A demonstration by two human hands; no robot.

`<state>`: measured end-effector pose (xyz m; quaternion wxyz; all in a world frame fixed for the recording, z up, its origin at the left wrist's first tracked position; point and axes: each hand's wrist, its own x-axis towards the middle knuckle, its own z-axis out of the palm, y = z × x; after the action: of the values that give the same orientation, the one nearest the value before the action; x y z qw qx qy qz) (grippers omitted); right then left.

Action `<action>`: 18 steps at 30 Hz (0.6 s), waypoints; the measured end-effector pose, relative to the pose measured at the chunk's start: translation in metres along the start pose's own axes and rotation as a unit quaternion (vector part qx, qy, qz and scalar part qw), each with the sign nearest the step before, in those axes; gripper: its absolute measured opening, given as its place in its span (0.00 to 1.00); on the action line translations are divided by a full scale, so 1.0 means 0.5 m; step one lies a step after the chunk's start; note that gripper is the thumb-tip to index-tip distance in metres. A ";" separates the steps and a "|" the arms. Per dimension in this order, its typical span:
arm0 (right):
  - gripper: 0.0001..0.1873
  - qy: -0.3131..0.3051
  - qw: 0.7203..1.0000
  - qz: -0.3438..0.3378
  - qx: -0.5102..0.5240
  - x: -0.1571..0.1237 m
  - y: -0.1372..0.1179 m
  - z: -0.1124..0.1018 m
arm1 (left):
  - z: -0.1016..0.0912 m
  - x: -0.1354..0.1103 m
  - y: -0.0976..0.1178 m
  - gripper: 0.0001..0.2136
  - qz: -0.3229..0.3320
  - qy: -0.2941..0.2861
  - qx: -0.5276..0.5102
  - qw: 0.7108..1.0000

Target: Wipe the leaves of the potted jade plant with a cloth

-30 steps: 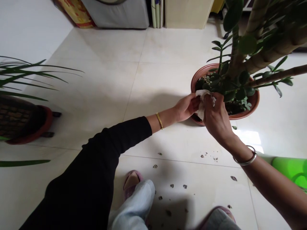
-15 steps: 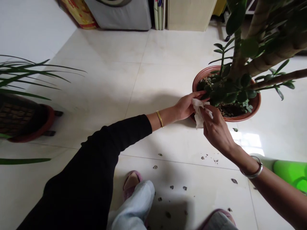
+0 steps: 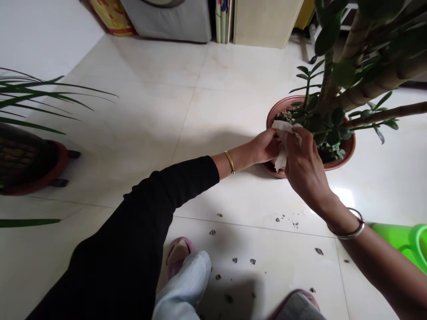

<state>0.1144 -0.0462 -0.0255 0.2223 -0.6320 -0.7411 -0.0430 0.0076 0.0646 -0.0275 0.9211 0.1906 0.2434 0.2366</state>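
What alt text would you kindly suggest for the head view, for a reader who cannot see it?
The left hand and right hand pinch a white tissue beside a jade plant in a terracotta pot, on a tiled floor scattered with debris.

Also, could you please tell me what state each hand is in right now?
Left hand: closed, holding the white tissue.
Right hand: closed, holding the same tissue.

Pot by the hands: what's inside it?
The reddish-brown pot holds a thick-stemmed plant in dark soil with pale pebbles. Leaves hide most of the surface. The white tissue, left hand and right hand cover the near rim.
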 end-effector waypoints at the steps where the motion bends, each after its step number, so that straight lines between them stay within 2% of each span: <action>1: 0.34 -0.003 1.000 0.004 0.000 0.003 -0.002 -0.002 | 0.002 0.003 -0.002 0.14 -0.008 0.006 -0.015 1.000; 6: 0.31 -0.025 0.999 0.033 -0.013 0.006 -0.005 -0.003 | 0.000 0.012 -0.011 0.14 -0.038 0.065 -0.042 0.996; 13: 0.32 -0.070 0.994 0.075 -0.042 0.011 -0.015 -0.009 | -0.012 0.029 -0.019 0.10 -0.045 0.012 -0.034 0.998; 18: 0.33 -0.041 0.997 0.051 -0.040 0.017 -0.015 0.002 | -0.032 0.050 -0.023 0.08 -0.054 -0.012 -0.050 0.997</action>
<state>0.1062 -0.0396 -0.0217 0.1688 -0.6788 -0.7138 -0.0352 0.0223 0.0720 -0.0546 0.9437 0.1334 0.2303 0.1963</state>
